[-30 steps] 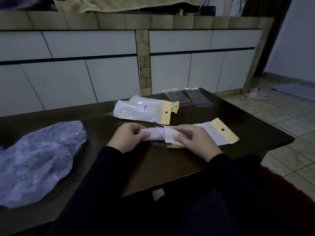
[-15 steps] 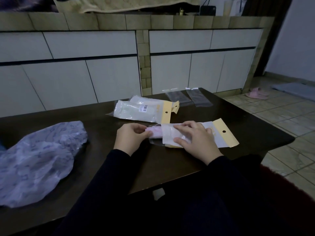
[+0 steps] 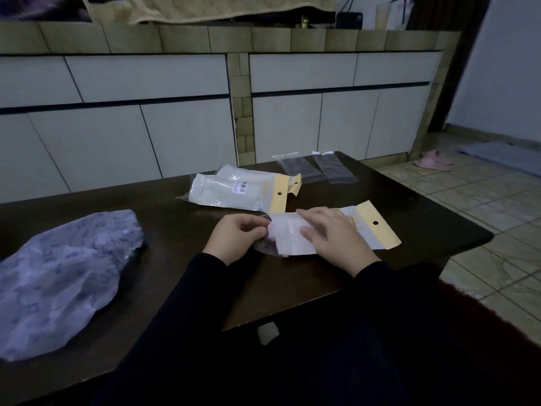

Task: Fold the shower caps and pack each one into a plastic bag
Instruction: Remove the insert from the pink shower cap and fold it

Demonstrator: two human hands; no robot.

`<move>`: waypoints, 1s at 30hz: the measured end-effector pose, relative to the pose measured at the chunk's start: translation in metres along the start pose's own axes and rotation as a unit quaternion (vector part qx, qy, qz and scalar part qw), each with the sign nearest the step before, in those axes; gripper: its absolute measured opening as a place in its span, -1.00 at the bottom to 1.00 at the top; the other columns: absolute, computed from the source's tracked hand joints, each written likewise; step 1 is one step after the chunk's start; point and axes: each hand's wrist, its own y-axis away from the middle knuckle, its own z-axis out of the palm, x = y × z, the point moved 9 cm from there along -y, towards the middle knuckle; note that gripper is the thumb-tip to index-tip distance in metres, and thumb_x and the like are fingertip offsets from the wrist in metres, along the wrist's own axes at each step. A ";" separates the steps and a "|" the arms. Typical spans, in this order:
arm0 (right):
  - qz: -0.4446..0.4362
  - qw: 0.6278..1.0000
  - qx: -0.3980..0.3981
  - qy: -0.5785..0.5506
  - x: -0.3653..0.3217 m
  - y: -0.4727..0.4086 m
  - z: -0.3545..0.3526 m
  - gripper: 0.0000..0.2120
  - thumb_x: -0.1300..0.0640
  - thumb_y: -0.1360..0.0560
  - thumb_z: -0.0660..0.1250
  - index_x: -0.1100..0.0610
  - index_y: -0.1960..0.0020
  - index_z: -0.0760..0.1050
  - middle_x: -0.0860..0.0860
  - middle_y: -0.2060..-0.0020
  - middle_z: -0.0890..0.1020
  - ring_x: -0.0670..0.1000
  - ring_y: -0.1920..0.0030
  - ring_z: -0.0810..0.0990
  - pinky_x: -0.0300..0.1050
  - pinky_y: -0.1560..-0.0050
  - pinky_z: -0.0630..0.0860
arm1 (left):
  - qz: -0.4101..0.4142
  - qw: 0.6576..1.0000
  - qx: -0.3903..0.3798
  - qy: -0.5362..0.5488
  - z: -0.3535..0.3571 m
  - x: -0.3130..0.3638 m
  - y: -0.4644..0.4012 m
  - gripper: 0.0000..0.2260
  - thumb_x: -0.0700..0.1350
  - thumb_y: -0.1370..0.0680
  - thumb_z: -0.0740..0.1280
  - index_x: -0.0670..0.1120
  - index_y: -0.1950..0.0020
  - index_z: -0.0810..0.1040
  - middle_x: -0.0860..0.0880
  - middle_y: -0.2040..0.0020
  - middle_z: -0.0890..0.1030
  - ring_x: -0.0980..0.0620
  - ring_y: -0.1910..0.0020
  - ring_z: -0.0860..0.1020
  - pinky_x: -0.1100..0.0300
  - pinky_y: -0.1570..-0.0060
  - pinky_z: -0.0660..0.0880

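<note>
A plastic bag with a yellow header card lies flat on the dark table in front of me. A folded pink shower cap sits inside its open left end. My left hand pinches the bag's mouth at the left. My right hand presses flat on top of the bag, thumb on the cap. An unfolded lilac patterned shower cap lies spread at the table's left. Two packed bags with yellow headers are stacked just behind my hands.
Two empty clear bags lie at the table's far edge. White cabinet doors stand behind the table. Tiled floor with pink slippers lies to the right. The table's right corner is near the bag's header.
The pink cap has slid further into the bag. My right hand moved from gripping the bag's mouth to pressing flat on it, and both hands shifted slightly away from me.
</note>
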 end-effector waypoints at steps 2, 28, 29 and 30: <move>0.019 0.999 0.018 -0.036 0.005 -0.001 -0.003 -0.60 -0.01 -0.61 0.21 -0.15 -0.43 0.34 -0.11 -0.38 0.38 -0.06 -0.39 0.27 -0.07 -0.40 0.18 | -0.002 1.000 0.010 0.020 -0.003 0.001 0.002 -0.90 -0.13 -0.52 0.40 0.05 0.03 0.67 0.07 0.04 0.67 0.13 0.00 0.60 0.19 -0.11 0.52; 0.032 0.991 0.064 0.111 -0.027 0.005 -0.001 -0.59 -0.12 -0.58 0.18 -0.14 -0.42 0.35 -0.13 -0.36 0.46 -0.04 -0.37 0.36 0.11 -0.37 0.21 | -0.120 0.902 0.100 -0.402 -0.070 -0.055 0.033 -0.48 0.22 -0.61 0.06 -0.02 -0.47 0.30 -0.08 -0.52 0.25 -0.16 -0.46 0.22 -0.06 -0.37 0.18; 0.028 0.991 0.071 0.108 -0.031 0.005 -0.002 -0.60 -0.11 -0.59 0.17 -0.13 -0.41 0.36 -0.12 -0.35 0.47 -0.04 -0.36 0.37 0.10 -0.36 0.22 | -0.118 0.902 0.101 -0.402 -0.069 -0.054 0.034 -0.49 0.22 -0.61 0.05 -0.01 -0.47 0.31 -0.08 -0.52 0.25 -0.16 -0.46 0.22 -0.06 -0.38 0.17; 0.020 0.992 0.080 0.100 -0.035 0.005 -0.004 -0.62 -0.09 -0.59 0.17 -0.12 -0.40 0.37 -0.12 -0.33 0.48 -0.04 -0.34 0.39 0.08 -0.35 0.24 | -0.116 0.902 0.102 -0.403 -0.070 -0.054 0.034 -0.49 0.22 -0.61 0.05 -0.01 -0.47 0.31 -0.07 -0.52 0.25 -0.16 -0.46 0.22 -0.06 -0.38 0.17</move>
